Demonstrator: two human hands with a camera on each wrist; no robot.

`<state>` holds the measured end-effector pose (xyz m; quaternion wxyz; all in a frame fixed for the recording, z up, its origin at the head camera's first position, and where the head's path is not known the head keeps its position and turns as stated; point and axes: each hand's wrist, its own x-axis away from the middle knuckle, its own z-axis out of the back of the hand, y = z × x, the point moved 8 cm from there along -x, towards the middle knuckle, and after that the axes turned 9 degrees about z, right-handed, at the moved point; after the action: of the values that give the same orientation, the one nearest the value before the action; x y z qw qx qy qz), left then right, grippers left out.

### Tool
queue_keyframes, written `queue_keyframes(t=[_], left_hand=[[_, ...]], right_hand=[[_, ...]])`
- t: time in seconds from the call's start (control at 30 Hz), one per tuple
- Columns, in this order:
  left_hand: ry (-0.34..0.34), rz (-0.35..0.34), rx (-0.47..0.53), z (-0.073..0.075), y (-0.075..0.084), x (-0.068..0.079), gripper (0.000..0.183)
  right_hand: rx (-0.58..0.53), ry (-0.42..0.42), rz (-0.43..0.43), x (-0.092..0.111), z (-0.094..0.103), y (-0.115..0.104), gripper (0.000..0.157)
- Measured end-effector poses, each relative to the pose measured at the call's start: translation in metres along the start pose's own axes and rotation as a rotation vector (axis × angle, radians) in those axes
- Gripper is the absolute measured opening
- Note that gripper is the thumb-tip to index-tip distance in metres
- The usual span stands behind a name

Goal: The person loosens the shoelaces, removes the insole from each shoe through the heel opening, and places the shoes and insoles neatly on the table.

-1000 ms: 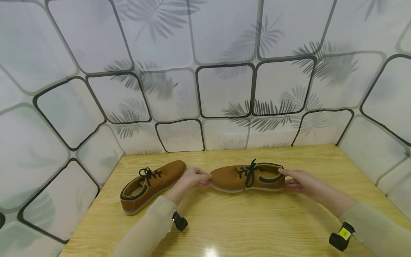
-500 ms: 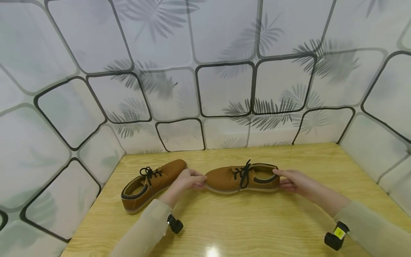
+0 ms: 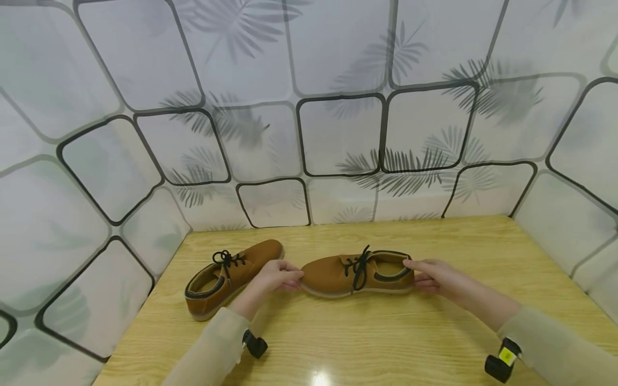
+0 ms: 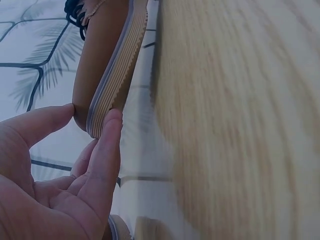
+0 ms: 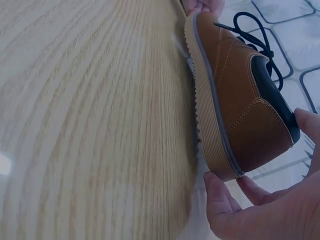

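Observation:
A brown lace-up shoe (image 3: 333, 274) with black laces lies crosswise between my two hands, toe to the left. My left hand (image 3: 275, 276) pinches its toe, thumb on the upper and fingers under the ribbed sole (image 4: 112, 75). At the heel, my right hand (image 3: 441, 276) grips with the thumb at the collar and the fingers beneath the sole's back edge, as the right wrist view shows. The sole is close over the table. A matching brown shoe (image 3: 205, 303) rests on the table at the left, angled toe away, partly hidden behind my left hand.
The wood-grain table (image 3: 367, 343) extends in front of me. Patterned cloth walls (image 3: 343, 139) with dark outlines and leaf prints enclose its back and both sides. Small black wrist cameras sit on both sleeves.
Both hands have moved left with the shoe between them, bringing it slightly nearer to me and closer to the other shoe. The left shoe stays in place.

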<state>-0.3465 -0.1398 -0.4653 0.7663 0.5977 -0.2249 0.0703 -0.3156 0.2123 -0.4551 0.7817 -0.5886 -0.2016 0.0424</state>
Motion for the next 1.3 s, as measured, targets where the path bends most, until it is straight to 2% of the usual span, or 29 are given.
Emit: queue_keyframes(t=[0.13, 0.33, 0.57, 0.8, 1.07, 1.3], left_hand=[[-0.008, -0.004, -0.006, 0.003, -0.006, 0.002, 0.027], [-0.074, -0.043, -0.007, 0.003, -0.009, 0.006, 0.026], [-0.027, 0.008, -0.011, 0.005, -0.015, 0.003, 0.028], [-0.017, 0.022, 0.001, 0.005, -0.016, 0.004, 0.028], [-0.023, -0.004, 0.032, 0.006, -0.017, 0.001, 0.029], [-0.047, -0.041, 0.008, 0.003, -0.012, 0.003, 0.037]], right_hand=[[-0.005, 0.0, 0.004, -0.001, -0.004, 0.001, 0.09], [-0.009, -0.004, 0.006, -0.002, -0.01, 0.001, 0.086], [-0.006, -0.008, 0.008, -0.003, -0.012, 0.002, 0.084], [0.001, -0.021, 0.007, -0.004, -0.013, 0.002, 0.083], [0.007, -0.033, 0.022, -0.002, -0.014, 0.0, 0.081], [-0.007, -0.025, 0.006, -0.002, -0.014, 0.001, 0.083]])
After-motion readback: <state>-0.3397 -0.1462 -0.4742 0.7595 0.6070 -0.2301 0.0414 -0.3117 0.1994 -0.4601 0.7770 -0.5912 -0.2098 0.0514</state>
